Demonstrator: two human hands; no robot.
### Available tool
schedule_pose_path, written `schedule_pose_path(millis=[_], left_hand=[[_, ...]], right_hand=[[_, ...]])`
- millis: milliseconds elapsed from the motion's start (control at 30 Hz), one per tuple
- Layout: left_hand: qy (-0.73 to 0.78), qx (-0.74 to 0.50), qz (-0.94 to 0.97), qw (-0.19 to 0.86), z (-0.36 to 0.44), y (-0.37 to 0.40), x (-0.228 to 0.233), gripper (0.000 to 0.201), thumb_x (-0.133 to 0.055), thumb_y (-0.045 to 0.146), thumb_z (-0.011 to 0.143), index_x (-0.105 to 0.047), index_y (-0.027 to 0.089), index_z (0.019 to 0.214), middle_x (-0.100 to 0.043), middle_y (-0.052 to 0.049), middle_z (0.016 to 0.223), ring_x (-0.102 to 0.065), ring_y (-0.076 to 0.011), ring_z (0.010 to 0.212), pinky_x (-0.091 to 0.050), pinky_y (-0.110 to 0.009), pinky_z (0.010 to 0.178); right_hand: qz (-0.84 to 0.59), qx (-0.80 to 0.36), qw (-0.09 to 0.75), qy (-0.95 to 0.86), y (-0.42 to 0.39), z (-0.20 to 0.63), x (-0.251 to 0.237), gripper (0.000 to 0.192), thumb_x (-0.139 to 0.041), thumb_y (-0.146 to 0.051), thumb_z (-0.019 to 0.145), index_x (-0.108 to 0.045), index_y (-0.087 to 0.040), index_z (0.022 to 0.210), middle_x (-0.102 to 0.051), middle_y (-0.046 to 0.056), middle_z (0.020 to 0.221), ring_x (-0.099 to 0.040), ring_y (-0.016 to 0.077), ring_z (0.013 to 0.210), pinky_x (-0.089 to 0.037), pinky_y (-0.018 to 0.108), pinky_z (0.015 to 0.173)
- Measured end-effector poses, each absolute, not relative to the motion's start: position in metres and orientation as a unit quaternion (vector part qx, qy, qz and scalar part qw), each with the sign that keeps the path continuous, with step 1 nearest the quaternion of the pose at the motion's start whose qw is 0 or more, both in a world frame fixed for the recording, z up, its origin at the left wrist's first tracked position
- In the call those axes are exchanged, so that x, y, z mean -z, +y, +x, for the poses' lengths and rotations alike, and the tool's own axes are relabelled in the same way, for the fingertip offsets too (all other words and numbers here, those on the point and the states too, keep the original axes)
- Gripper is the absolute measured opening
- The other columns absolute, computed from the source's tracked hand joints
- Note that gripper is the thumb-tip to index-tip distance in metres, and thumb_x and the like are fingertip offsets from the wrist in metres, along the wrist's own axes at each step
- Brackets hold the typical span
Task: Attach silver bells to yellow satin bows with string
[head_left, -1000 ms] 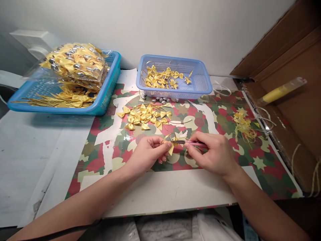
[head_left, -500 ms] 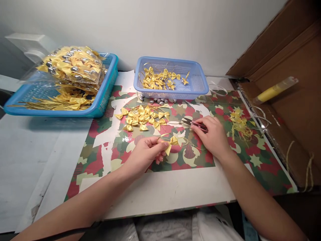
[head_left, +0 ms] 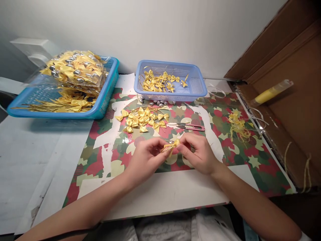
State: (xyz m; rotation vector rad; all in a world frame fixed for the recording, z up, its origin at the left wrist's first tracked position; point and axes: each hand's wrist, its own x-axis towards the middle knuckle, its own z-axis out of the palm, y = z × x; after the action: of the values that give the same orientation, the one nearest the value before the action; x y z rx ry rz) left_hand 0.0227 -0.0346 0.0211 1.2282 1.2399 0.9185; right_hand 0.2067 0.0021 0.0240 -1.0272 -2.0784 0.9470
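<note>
Bow (head_left: 171,146) between both hands; snips (head_left: 187,126) behind; bow pile (head_left: 141,119) left of snips; small basket (head_left: 198,87) behind pile.

I count two baskets (head_left: 198,87) (head_left: 107,97), one pair of snips (head_left: 187,126), two hands (head_left: 146,158) (head_left: 198,152), one held bow (head_left: 172,146).

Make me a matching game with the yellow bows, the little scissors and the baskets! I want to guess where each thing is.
Things:
1. snips
2. single yellow bow
3. bag of bows
4. silver beads

Places:
A. in the big blue basket
B. pinched between the left hand and right hand
C. lying on the patterned mat, beyond the hands
D. on the mat against the front of the small basket

Pairs: 1-C, 2-B, 3-A, 4-D
</note>
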Motion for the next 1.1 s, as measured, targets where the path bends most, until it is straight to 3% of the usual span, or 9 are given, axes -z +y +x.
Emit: schedule_pose_path(millis=[133, 267, 367, 500, 600, 700, 867, 1100], left_hand=[[0.517, -0.392, 0.588, 0.483, 0.023, -0.036, -0.022, 0.021, -0.061, 0.028, 0.083, -0.060, 0.015, 0.067, -0.057, 0.001, 0.060, -0.050, -0.0081, 0.054, -0.039, -0.019, 0.049], [0.493, -0.394, 0.569, 0.528, 0.022, -0.034, -0.023, 0.021, -0.061, 0.029, 0.084, -0.059, 0.015, 0.068, -0.057, 0.002, 0.057, -0.050, -0.0085, 0.052, -0.040, -0.019, 0.047], [0.490, -0.390, 0.550, 0.553, 0.021, -0.034, -0.023, 0.023, -0.060, 0.031, 0.085, -0.058, 0.015, 0.069, -0.054, 0.003, 0.054, -0.049, -0.0086, 0.049, -0.038, -0.019, 0.045], [0.496, -0.408, 0.573, 0.510, 0.019, -0.035, -0.019, 0.023, -0.060, 0.031, 0.086, -0.058, 0.015, 0.069, -0.056, 0.002, 0.058, -0.050, -0.0089, 0.050, -0.039, -0.019, 0.045], [0.496, -0.432, 0.634, 0.406, 0.018, -0.036, -0.015, 0.017, -0.060, 0.025, 0.086, -0.060, 0.015, 0.072, -0.059, 0.001, 0.061, -0.051, -0.0085, 0.052, -0.041, -0.019, 0.047], [0.489, -0.432, 0.695, 0.303, 0.018, -0.038, -0.014, 0.014, -0.060, 0.018, 0.086, -0.059, 0.015, 0.072, -0.060, 0.000, 0.062, -0.052, -0.0082, 0.053, -0.042, -0.019, 0.050], [0.453, -0.423, 0.754, 0.216, 0.019, -0.040, -0.014, 0.010, -0.057, 0.011, 0.086, -0.057, 0.016, 0.077, -0.059, 0.000, 0.065, -0.051, -0.0088, 0.057, -0.040, -0.019, 0.050], [0.443, -0.400, 0.766, 0.240, 0.019, -0.039, -0.016, 0.010, -0.054, 0.010, 0.088, -0.058, 0.016, 0.081, -0.058, 0.000, 0.068, -0.050, -0.0089, 0.059, -0.041, -0.019, 0.054]], right_hand=[[-0.362, -0.411, 0.297, -0.782, 0.004, 0.209, -0.018, 0.032, -0.046, -0.030, 0.095, -0.051, -0.018, 0.067, -0.049, -0.002, 0.058, -0.043, 0.0093, 0.055, -0.035, 0.024, 0.055], [-0.337, -0.537, 0.322, -0.703, 0.004, 0.211, -0.013, 0.030, -0.047, -0.032, 0.095, -0.056, -0.018, 0.070, -0.053, -0.002, 0.063, -0.043, 0.0086, 0.053, -0.036, 0.023, 0.052], [-0.331, -0.562, 0.337, -0.679, 0.002, 0.209, -0.010, 0.029, -0.047, -0.033, 0.096, -0.056, -0.018, 0.072, -0.055, -0.001, 0.065, -0.042, 0.0085, 0.052, -0.036, 0.024, 0.050], [-0.337, -0.434, 0.368, -0.750, 0.002, 0.206, -0.007, 0.020, -0.049, -0.026, 0.094, -0.052, -0.019, 0.075, -0.054, -0.002, 0.066, -0.044, 0.0093, 0.055, -0.036, 0.024, 0.053], [-0.325, -0.238, 0.439, -0.803, 0.000, 0.204, -0.009, 0.015, -0.061, -0.019, 0.083, -0.048, -0.020, 0.074, -0.049, -0.004, 0.062, -0.042, 0.0102, 0.056, -0.034, 0.027, 0.057], [-0.294, -0.117, 0.444, -0.838, -0.001, 0.203, -0.011, 0.016, -0.061, -0.018, 0.079, -0.048, -0.021, 0.072, -0.047, -0.005, 0.056, -0.040, 0.0107, 0.053, -0.031, 0.029, 0.059], [-0.322, -0.091, 0.394, -0.856, -0.001, 0.201, -0.012, 0.011, -0.055, -0.028, 0.084, -0.053, -0.018, 0.078, -0.052, -0.003, 0.058, -0.040, 0.0121, 0.054, -0.029, 0.030, 0.061], [-0.310, -0.094, 0.339, -0.883, 0.002, 0.203, -0.013, 0.017, -0.046, -0.025, 0.088, -0.054, -0.017, 0.074, -0.051, -0.002, 0.057, -0.038, 0.0122, 0.056, -0.025, 0.030, 0.063]])
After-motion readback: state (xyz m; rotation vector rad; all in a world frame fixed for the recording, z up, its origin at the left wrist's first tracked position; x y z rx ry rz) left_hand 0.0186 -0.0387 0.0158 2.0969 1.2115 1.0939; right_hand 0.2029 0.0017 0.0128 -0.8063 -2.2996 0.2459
